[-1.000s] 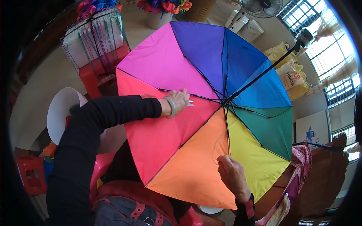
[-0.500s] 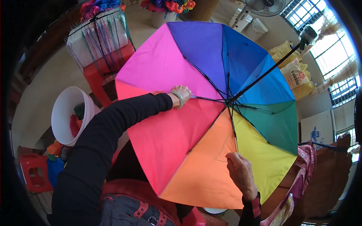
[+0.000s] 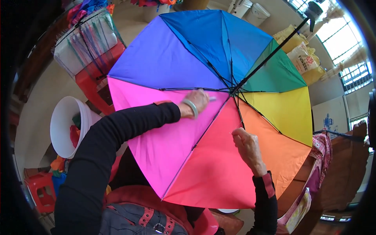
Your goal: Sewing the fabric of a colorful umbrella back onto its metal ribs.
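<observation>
An open rainbow umbrella lies with its inside facing me, its black shaft pointing up to the right. My left hand, with a pale bangle at the wrist, reaches along a black rib between the pink and purple panels, fingertips close to the hub; it is blurred. My right hand pinches the rib between the red and orange panels, just below the hub. The canopy hides my lap and the floor in front of me.
A white bucket with coloured cloth stands at my left, and a small red stool lower left. A white wire crate sits on a red stool behind it. Yellow sacks and a wooden chair with checked cloth are at the right.
The umbrella has turned counterclockwise: the pink panel went from top left to lower left. My left hand slid toward the hub and my right hand moved up onto a rib.
</observation>
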The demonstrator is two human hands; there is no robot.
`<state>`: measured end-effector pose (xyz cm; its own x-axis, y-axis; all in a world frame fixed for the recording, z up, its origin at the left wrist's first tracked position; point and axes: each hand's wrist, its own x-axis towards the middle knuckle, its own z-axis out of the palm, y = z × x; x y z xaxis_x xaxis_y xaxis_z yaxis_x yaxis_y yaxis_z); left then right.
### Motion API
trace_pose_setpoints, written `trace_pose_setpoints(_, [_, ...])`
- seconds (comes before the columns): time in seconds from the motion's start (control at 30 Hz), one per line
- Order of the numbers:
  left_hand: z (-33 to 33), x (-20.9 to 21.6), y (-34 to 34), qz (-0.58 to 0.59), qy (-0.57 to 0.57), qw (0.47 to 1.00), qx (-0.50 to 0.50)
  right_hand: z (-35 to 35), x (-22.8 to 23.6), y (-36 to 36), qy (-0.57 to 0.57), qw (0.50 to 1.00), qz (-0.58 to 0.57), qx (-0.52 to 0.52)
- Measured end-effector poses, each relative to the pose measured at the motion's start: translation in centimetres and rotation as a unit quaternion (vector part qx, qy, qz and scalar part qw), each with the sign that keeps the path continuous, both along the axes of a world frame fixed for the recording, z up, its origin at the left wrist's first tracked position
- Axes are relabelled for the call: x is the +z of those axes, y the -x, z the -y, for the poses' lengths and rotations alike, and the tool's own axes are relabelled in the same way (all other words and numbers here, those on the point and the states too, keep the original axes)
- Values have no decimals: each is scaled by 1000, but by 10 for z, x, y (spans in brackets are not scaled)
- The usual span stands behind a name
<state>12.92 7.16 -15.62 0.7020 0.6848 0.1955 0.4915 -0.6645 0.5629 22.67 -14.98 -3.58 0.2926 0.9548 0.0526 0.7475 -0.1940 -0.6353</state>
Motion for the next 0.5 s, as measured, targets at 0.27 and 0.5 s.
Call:
trace_pose_setpoints(0.27, [-43,19,-11,-151,-145,977,-50,0,-32,-23,39,996,-70,-43])
trace_pose_setpoints(0.5, [-4,28,-62,-153,29,985,-75,-36,-42,-63,-87,991,33,-97])
